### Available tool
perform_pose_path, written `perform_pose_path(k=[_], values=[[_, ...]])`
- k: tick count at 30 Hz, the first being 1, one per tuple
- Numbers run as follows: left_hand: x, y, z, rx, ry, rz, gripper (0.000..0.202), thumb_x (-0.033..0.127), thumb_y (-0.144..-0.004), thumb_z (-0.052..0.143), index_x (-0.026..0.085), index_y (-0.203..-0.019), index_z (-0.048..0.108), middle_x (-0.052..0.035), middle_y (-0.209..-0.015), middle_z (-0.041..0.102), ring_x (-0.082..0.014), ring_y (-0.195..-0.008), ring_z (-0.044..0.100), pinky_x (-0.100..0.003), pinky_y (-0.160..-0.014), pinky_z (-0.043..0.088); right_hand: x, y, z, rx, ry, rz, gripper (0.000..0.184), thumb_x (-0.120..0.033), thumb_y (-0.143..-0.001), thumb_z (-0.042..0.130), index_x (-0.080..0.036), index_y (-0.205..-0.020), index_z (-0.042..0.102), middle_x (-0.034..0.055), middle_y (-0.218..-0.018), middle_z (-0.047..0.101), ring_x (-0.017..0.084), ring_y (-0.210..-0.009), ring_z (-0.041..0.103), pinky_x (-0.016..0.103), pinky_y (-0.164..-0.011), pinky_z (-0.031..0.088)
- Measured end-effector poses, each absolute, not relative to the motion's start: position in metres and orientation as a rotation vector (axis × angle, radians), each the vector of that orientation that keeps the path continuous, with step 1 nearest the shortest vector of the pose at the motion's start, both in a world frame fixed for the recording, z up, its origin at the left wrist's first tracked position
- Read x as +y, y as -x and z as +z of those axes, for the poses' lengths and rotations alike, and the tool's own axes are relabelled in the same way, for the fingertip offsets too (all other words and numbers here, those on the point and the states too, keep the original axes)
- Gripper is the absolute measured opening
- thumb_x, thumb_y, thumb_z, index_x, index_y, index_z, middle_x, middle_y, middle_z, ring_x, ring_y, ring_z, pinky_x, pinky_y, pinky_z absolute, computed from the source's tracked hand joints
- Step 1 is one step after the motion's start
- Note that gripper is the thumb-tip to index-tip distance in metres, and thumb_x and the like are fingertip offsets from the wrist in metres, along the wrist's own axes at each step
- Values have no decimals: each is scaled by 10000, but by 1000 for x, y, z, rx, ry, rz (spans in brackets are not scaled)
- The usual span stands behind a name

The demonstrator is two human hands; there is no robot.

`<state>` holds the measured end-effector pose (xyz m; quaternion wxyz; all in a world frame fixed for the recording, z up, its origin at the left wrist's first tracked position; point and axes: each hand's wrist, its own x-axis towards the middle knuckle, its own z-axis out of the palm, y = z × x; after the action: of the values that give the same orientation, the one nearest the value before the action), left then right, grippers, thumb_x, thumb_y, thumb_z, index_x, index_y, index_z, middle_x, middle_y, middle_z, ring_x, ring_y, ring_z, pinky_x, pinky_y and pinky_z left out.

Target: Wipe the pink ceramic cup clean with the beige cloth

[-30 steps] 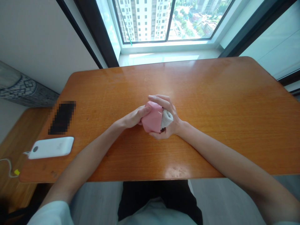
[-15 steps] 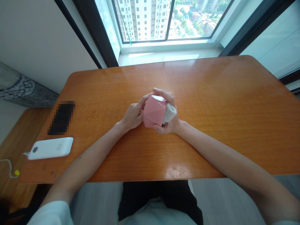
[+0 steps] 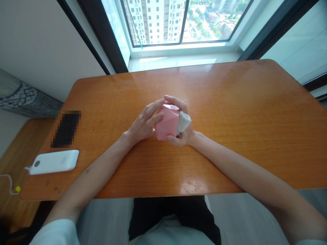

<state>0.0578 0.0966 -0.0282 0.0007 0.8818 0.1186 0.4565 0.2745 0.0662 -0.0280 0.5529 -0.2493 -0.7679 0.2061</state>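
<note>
A pink faceted cup-like pot point(image 3: 167, 124) is held tilted on its side above the middle of the table. Bunched pale grey cloth point(image 3: 183, 121) sticks out of its right end. My right hand point(image 3: 187, 132) is closed around the right side, thumb on the near face and fingers over the far side, with the cloth by its palm. From the left, my left hand point(image 3: 145, 120) grips the pot, its fingers laid across the top and near face. The far side and the inside of the pot are hidden.
On the left of the wooden table point(image 3: 230, 102) lie a dark pixelated rectangle point(image 3: 65, 129) and a white device point(image 3: 55, 161) with a cable. A window point(image 3: 184, 23) is beyond the far edge. Patterned fabric point(image 3: 25, 93) is at the far left.
My left fingers have shifted up and onto the near face of the pot. The pot has turned slightly in my hands, and my right hand keeps its hold.
</note>
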Motion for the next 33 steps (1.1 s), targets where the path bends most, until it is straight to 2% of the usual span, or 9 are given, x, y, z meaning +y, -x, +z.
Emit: perform_pose_path(k=[3,8,11,15,18,21,25,29,33], values=[[95,-57,-26,414,-2783,1462,882,492,-1092,666,500,-1767,99,-57,-1810,434,-256,-1676,461,-561,-1332,508,64,-275,-26,-1801,551,439,1024,-867,-763,719,-467,-1635,363,52,-1682,453,418,-1456,602,728,-1203,544],[92,-56,-19,562,-2825,1358,866,635,-1062,667,467,-1735,147,-140,-1680,596,-331,-1546,622,-614,-1183,588,61,-278,-21,-1761,599,493,917,-861,-789,731,-422,-1557,488,59,-1715,435,445,-1498,567,742,-1250,499],[89,-54,-16,564,-2792,1329,903,664,-1016,732,424,-1726,229,-163,-1653,624,-342,-1400,734,-542,-1021,670,60,-279,-21,-1753,621,543,923,-846,-773,778,-374,-1531,546,86,-1738,424,467,-1518,547,755,-1228,511],[84,-54,-16,632,-2690,1241,964,721,-947,785,415,-1708,280,-159,-1691,586,-352,-1331,772,-430,-832,715,61,-279,-22,-1777,655,520,980,-841,-753,805,-349,-1562,551,99,-1771,396,467,-1513,559,737,-1206,546],[81,-53,-16,674,-2603,1187,1038,731,-883,845,397,-1707,310,-183,-1696,573,-363,-1296,784,-325,-633,667,62,-279,-22,-1789,665,522,993,-798,-733,849,-336,-1563,558,97,-1775,403,468,-1517,558,738,-1244,516],[78,-53,-12,675,-2526,1125,1121,740,-822,889,373,-1717,322,-196,-1692,577,-333,-1146,831,-281,-522,590,63,-280,-23,-1788,658,510,982,-780,-725,858,-338,-1552,567,92,-1765,423,471,-1522,544,735,-1255,499],[75,-53,-6,722,-2455,1062,1150,700,-770,930,369,-1705,349,-170,-1663,611,-218,-836,827,-283,-530,568,64,-283,-25,-1787,611,429,954,-841,-774,763,-336,-1558,558,91,-1754,429,475,-1529,528,740,-1222,496],[72,-54,-4,783,-2350,991,1215,589,-654,1015,315,-1668,405,-151,-1532,708,-203,-831,799,-297,-629,614,65,-285,-26,-1811,554,295,922,-912,-816,638,-351,-1545,565,77,-1741,444,498,-1594,451,773,-1206,466],[72,-58,0,752,-2236,950,1252,618,-549,1051,310,-1612,464,-140,-1419,757,-230,-850,781,-315,-631,601,65,-284,-26,-1816,545,283,901,-890,-806,671,-351,-1523,584,68,-1759,415,512,-1613,425,779,-1190,482]])
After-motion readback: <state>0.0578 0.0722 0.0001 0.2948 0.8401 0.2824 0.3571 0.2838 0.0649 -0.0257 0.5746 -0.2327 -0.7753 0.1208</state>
